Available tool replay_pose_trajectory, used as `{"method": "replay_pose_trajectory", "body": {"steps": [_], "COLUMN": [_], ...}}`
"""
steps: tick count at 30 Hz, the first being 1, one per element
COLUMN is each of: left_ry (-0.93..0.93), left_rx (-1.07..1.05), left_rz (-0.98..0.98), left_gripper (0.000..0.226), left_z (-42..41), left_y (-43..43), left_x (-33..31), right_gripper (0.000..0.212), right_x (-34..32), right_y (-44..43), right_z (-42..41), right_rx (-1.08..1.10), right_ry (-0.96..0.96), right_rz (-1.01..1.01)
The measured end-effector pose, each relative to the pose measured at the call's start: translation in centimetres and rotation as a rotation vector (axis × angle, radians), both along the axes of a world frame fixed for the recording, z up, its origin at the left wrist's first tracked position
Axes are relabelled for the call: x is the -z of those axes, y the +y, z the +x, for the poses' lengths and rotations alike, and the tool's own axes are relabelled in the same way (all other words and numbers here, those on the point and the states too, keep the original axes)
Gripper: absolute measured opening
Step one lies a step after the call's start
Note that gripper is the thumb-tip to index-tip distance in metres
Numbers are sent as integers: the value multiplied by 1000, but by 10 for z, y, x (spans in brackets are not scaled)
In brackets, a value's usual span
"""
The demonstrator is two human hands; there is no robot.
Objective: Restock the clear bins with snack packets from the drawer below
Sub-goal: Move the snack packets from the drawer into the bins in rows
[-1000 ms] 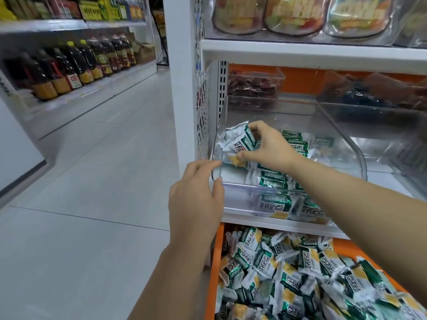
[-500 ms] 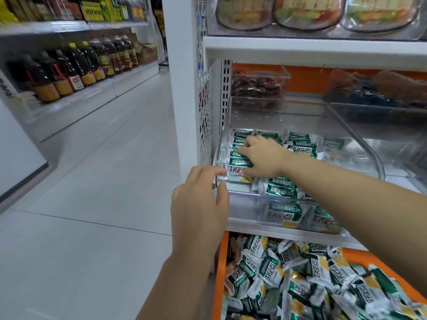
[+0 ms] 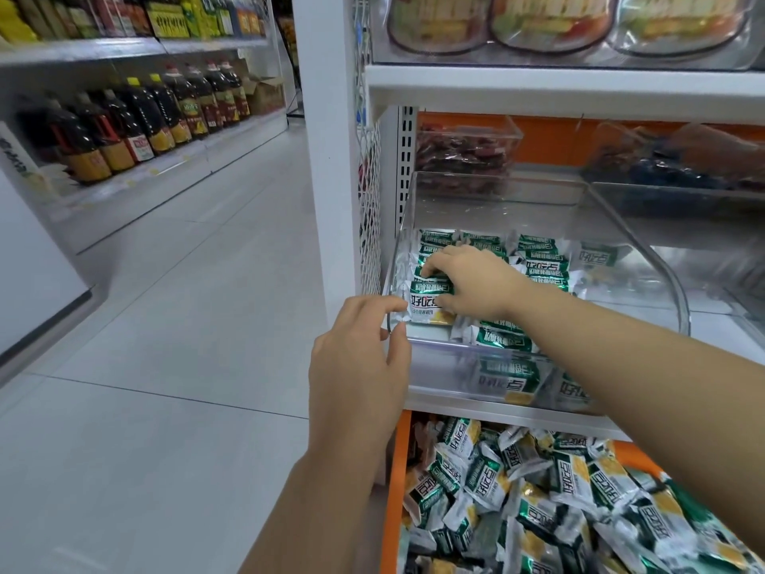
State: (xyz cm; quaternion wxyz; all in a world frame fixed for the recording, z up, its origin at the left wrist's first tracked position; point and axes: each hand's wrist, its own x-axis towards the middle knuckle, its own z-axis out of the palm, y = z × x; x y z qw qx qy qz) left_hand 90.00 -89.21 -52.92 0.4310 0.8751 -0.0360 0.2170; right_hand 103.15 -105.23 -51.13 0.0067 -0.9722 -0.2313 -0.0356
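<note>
Head, two hands (image 3: pixel 357 366) (image 3: pixel 474 283), one clear bin (image 3: pixel 439 363), packets (image 3: pixel 543 265)

A pale grey tiled floor (image 3: pixel 174 325) ran down the aisle between white shelving, under bright, even light. Along the aisle's left edge a low white shelf (image 3: pixel 174 178) carried a row of dark bottles (image 3: pixel 136 118) with yellow and red labels, and a cardboard box (image 3: pixel 267 93) sat at its far end. On the right stood a white upright post (image 3: pixel 327 159), a white mesh side panel (image 3: pixel 370 200) and an orange back panel (image 3: pixel 550 130) beneath a white shelf board (image 3: pixel 538 87).
</note>
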Motion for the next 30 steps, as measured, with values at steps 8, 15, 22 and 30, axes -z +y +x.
{"method": "replay_pose_trajectory", "body": {"steps": [8, 15, 22, 30], "left_ry": [-74, 71, 371, 520], "left_rx": [-1, 106, 302, 341], "left_rz": [39, 36, 228, 342], "left_gripper": [18, 17, 16, 39], "left_z": [-9, -29, -52, -56], "left_y": [4, 16, 4, 0], "left_x": [6, 32, 93, 134], "right_gripper": [42, 14, 11, 68], "right_x": [-17, 12, 97, 196], "right_y": [-7, -35, -77, -129], "right_z": [-44, -146, -174, -169], "right_rx": [21, -207, -231, 241], "right_ry": [-68, -305, -119, 459], "right_rz": [274, 442, 365, -157]}}
